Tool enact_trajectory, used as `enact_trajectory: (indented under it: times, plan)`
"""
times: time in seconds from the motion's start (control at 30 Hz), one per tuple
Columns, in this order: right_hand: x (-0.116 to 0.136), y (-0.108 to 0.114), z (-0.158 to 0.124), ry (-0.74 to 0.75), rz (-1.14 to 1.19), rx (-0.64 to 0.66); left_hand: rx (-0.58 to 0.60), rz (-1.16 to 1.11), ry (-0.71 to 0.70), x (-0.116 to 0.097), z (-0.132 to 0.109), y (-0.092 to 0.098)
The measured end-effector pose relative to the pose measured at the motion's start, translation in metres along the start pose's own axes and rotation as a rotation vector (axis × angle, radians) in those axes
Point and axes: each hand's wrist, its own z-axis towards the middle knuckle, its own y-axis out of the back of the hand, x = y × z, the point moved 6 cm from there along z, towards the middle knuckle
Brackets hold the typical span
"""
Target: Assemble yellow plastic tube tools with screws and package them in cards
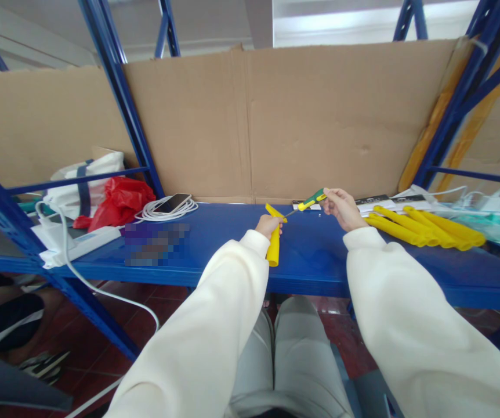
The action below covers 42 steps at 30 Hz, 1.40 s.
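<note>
Left hand (pixel 268 225) grip closed on yellow part (pixel 273 253); right hand (pixel 341 208) pinches screwdriver (pixel 312 200). Tip, seemingly at part's top, may slip, jab left hand.

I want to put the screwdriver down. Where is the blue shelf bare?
Bare shelf lies between the coiled white cable and the left hand, and along the front edge before the yellow pile. The left end is crowded with a red bag and power strip; the right end with the pile and packets.
</note>
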Motion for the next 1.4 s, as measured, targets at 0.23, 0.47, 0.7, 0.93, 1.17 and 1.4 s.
enact_trajectory:
  times: [0.23,0.47,0.7,0.93,1.17,1.4]
  plan:
    - [-0.002,0.003,0.001,-0.027,-0.021,-0.054,0.002,0.006,0.007,0.001,0.002,0.000]
    - [-0.007,0.008,0.003,-0.031,-0.114,-0.076,-0.006,0.032,0.005,0.001,0.004,0.001]
    - [-0.002,0.003,0.000,-0.001,-0.079,-0.013,-0.016,0.034,-0.002,0.002,0.005,0.001]
    - [0.002,-0.007,-0.004,0.025,-0.023,0.085,-0.034,0.054,0.003,0.002,0.005,0.003]
    - [0.001,-0.004,-0.004,0.010,-0.088,0.023,-0.048,0.053,0.006,0.002,0.006,0.003]
    - [0.000,-0.004,-0.005,-0.045,-0.136,-0.023,-0.045,0.046,-0.005,0.002,0.006,0.003]
